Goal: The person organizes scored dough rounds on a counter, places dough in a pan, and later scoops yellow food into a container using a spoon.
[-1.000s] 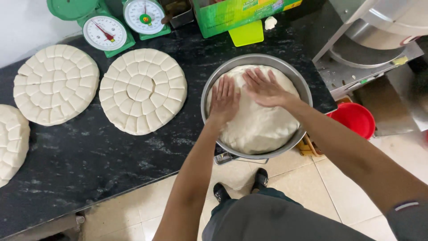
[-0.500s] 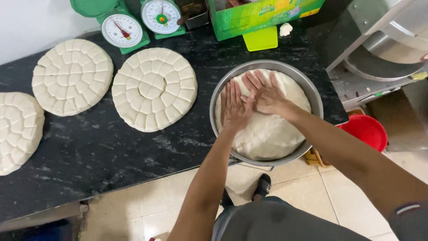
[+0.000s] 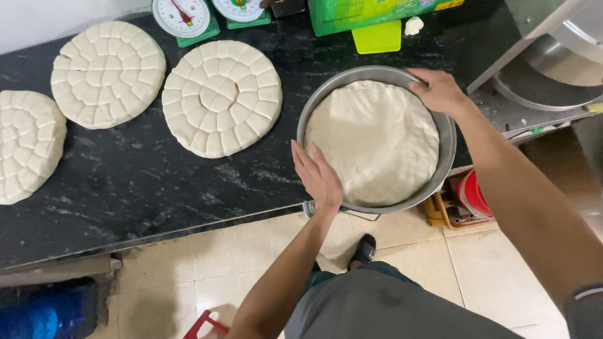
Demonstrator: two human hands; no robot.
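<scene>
A round metal pan (image 3: 447, 150) sits at the front edge of the black stone counter (image 3: 125, 188), holding a flattened slab of pale dough (image 3: 374, 141). My left hand (image 3: 319, 176) rests against the pan's near-left rim with fingers together. My right hand (image 3: 440, 91) grips the far-right rim. Neither hand touches the dough's middle.
Three round dough discs scored into small pieces lie to the left: (image 3: 221, 97), (image 3: 107, 72), (image 3: 25, 144). Two green dial scales (image 3: 185, 17) and a green box (image 3: 370, 11) stand at the back. A steel machine (image 3: 553, 63) is right; a red bucket (image 3: 474, 194) below.
Both hands have left the top of the dough, where they were pressing it, and moved apart to the pan's opposite rims. The camera view has shifted left.
</scene>
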